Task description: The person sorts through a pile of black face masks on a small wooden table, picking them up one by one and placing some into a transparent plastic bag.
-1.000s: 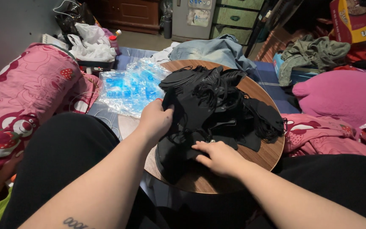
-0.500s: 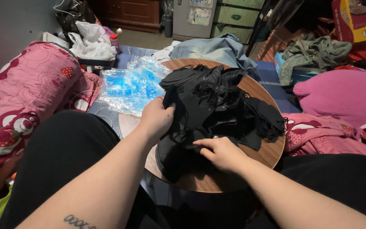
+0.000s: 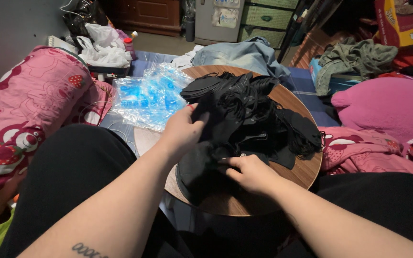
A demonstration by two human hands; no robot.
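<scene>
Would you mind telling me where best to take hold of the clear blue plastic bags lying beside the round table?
Probably the near corner of the plastic bags, coming from the left hand's side: they lie flat and crinkled, and that edge sits free of the black pile.

Black masks [image 3: 249,114], brown wood-grain table [image 3: 307,172], blue-printed clear bags [image 3: 144,98]

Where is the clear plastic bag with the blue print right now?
In the head view, the clear plastic bag lies left of centre, beside the left edge of the round wooden table, just beyond the left hand.
</scene>
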